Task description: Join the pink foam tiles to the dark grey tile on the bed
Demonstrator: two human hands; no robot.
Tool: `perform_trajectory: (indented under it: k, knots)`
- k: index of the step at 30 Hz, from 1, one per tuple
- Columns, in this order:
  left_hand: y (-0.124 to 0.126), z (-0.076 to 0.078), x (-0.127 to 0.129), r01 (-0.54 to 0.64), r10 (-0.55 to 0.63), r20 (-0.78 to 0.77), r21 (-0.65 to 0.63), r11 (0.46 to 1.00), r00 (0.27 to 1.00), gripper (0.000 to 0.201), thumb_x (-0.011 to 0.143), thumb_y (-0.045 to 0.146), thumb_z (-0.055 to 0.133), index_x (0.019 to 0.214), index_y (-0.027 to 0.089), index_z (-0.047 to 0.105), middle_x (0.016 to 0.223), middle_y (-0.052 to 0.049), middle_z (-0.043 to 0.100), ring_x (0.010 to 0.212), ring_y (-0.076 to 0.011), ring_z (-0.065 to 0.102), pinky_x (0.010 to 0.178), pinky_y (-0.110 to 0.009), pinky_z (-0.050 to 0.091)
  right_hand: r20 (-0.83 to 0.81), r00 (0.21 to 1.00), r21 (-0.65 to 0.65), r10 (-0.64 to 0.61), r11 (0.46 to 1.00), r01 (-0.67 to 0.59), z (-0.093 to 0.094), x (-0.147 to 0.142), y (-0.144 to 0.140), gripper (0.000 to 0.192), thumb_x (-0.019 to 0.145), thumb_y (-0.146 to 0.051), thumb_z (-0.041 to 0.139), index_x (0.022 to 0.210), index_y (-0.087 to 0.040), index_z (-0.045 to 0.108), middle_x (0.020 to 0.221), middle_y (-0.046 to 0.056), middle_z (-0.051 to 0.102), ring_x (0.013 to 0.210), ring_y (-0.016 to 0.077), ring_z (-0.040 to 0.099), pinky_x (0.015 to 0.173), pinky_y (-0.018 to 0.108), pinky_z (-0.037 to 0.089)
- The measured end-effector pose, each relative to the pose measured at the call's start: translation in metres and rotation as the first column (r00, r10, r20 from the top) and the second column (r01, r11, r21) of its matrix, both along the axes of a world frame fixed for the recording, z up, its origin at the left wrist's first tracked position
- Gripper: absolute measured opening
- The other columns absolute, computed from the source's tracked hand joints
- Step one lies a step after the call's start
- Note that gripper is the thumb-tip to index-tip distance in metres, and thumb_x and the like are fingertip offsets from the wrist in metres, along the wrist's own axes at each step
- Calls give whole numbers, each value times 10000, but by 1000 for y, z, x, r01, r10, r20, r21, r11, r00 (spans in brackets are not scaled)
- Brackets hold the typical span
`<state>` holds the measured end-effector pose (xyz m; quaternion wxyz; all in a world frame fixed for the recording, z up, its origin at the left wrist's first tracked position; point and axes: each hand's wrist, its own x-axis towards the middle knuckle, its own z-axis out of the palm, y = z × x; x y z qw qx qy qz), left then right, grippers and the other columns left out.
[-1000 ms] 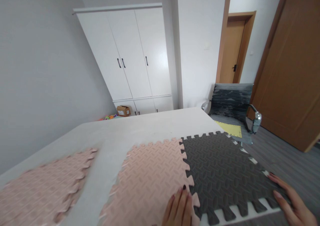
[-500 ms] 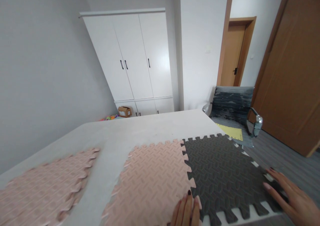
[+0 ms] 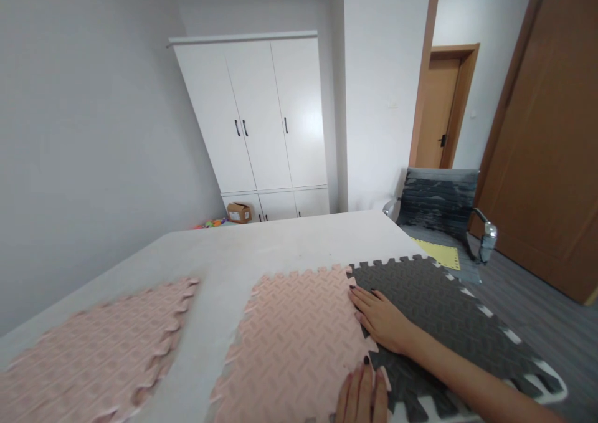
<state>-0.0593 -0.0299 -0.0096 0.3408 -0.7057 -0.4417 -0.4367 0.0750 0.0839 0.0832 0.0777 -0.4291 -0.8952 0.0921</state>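
Note:
A pink foam puzzle mat (image 3: pixel 294 336) lies on the white table (image 3: pixel 280 242), joined by its toothed edge to a dark grey foam mat (image 3: pixel 448 317) on its right. My left hand (image 3: pixel 364 398) rests flat, fingers together, on the seam at the near edge. My right hand (image 3: pixel 380 317) lies flat on the seam farther up, fingers pointing left onto the joint, with the forearm crossing the grey mat. Neither hand holds anything.
A second pink mat (image 3: pixel 93 361) lies on the table at the left. A grey office chair (image 3: pixel 439 211) with a yellow sheet (image 3: pixel 441 255) on its seat stands beyond the table's right corner. White wardrobe (image 3: pixel 261 118), cardboard box (image 3: pixel 239 212) and wooden doors (image 3: pixel 551 149) stand behind.
My right hand has left the grey mat's right edge and moved left onto the seam between the mats. The left hand stayed at the near seam. The view shifted slightly.

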Motion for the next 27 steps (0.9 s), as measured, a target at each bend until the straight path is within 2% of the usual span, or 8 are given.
perform_trajectory:
  k: [3,8,15,19,24,27]
  knots:
    - [7,-8,6,0,-3,56,66,998,998,213,789,143,585,949,245,681,845,-10,739,770,-145,689,759,-241,546,-3,1000,-14,5,1000,-5,-7,1,4,556,944,-386,202,1449,-166,278,1503,83,275,1389,214,234,1108,508,232]
    - [18,-14,18,-32,-20,230,219,975,973,171,774,142,560,837,246,681,707,-15,725,666,-153,680,671,-258,540,9,999,-78,50,996,-49,7,4,20,594,919,-459,274,1445,-184,292,1496,84,302,1378,221,264,1105,506,228]
    - [20,-12,28,-67,-26,360,246,967,933,223,796,126,490,795,240,681,682,-23,718,669,-156,680,721,-266,528,9,1000,-20,-6,1000,6,-7,-7,37,630,926,-461,204,1443,-112,289,1496,125,290,1385,228,245,1112,473,215]
    - [22,-12,29,-92,-6,337,273,958,941,163,755,120,562,763,244,667,650,-9,707,638,-150,665,700,-263,525,-12,1000,-29,21,999,-21,-9,-4,44,650,914,-517,238,1450,-151,278,1499,89,295,1383,205,248,1122,461,200]
    - [20,-15,26,-82,9,295,238,968,956,109,754,153,600,780,239,662,692,-16,714,673,-161,666,687,-284,514,-8,998,-17,-66,998,65,-14,-7,56,650,918,-509,217,1458,-149,250,1522,86,230,1401,199,195,1131,467,154]
    - [19,-14,19,-60,6,225,231,971,974,102,756,153,612,788,231,668,694,-13,714,668,-154,664,685,-272,510,9,998,-6,-60,998,60,-17,-9,60,648,923,-508,195,1464,-152,231,1524,83,219,1405,190,181,1130,457,157]
